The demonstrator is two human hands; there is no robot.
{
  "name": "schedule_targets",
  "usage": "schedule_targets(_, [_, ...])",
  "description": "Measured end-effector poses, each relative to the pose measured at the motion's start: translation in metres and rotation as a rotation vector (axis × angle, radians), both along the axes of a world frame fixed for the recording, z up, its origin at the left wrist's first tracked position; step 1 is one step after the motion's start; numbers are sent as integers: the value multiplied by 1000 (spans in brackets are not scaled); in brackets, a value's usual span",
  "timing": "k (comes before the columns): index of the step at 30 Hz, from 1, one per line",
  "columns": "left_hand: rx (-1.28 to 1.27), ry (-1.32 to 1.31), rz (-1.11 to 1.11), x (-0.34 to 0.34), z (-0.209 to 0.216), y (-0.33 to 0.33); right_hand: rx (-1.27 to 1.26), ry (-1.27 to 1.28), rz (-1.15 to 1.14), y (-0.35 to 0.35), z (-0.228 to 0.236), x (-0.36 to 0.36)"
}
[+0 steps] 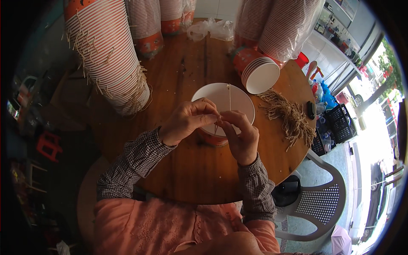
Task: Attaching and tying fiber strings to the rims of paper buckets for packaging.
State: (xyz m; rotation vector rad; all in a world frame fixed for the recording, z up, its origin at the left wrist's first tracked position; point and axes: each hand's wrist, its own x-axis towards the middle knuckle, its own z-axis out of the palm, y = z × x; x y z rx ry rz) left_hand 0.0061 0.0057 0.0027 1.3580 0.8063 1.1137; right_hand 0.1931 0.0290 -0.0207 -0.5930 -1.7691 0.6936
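Note:
A paper bucket (244, 100), white inside and orange outside, stands on the round wooden table in front of me. One strand of twine (230, 100) runs across its mouth from the far rim toward my fingers. Above the near rim, my left hand (185, 120) pinches the twine between thumb and fingertips. My right hand (243, 135) meets it there, thumb and forefinger closed on the same strand. A short end hangs below the fingertips; whether it is knotted is too small to tell. To the right lies a loose bundle of cut twine (289, 114).
A tall stack of paper buckets (104, 51) with twine ends hanging off it stands at the left. Plastic-wrapped stacks (284, 29) fill the back. Several nested buckets (262, 77) lie tipped behind the bundle. A grey plastic chair (316, 204) is at the right.

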Motion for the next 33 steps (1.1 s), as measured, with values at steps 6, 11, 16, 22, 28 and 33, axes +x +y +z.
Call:
schedule_targets(6, [89, 83, 70, 6, -5, 1, -10, -2, -48, 3, -5, 3])
schedule_targets(11, [229, 133, 93, 9, -11, 1, 35, 10, -43, 6, -8, 4])
schedule_targets(16, [272, 269, 141, 8, -8, -4, -222, 105, 19, -1, -5, 1])
schedule_targets(22, [531, 443, 201, 18, -9, -15, -136, 95, -71, 5, -8, 2])
schedule_targets(28, [652, 500, 218, 17, -19, -14, 16, 11, -186, 10, -13, 4])
schedule_targets(33, [739, 502, 221, 14, -27, -8, 164, -26, -286, 9, -9, 0])
